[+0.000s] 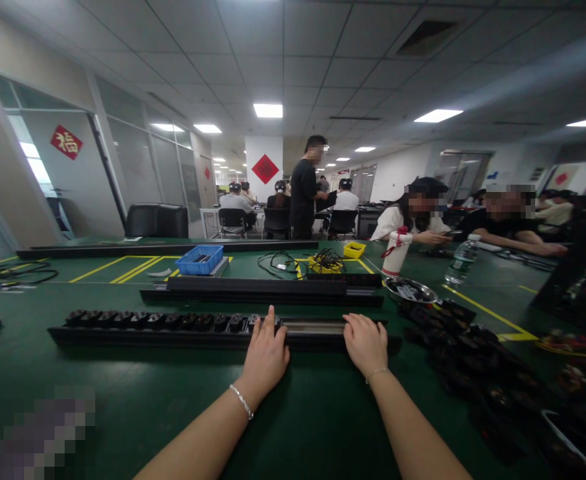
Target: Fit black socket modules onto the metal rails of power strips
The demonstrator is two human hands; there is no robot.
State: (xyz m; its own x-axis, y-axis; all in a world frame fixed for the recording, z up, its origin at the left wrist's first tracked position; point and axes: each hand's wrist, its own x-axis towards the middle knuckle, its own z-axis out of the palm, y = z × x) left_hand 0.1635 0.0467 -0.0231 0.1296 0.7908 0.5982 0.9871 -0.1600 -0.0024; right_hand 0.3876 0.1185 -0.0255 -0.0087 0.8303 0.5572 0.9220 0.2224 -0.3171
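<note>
A long black rail (pixel 147 339) lies across the green table in front of me. A row of small black socket modules (pixel 171 321) fills its channel from the left end to about where my left hand is. My left hand (pixel 265 350) rests on the rail beside the last modules, its index finger stretched forward and its thumb apart. Toward the rail's right end, my right hand (pixel 367 343) has its fingers bent over the edge, gripping it. Between both hands a bare metallic strip (pixel 315 326) shows in the channel. Whatever lies under my fingertips is hidden.
Behind the rail lies another black rail (pixel 257 288). Farther back are a blue bin (pixel 200 260), tangled black cables (pixel 325 260) and a metal bowl (pixel 411 291). A pile of black parts (pixel 473 360) covers the right side. Two people sit across the table.
</note>
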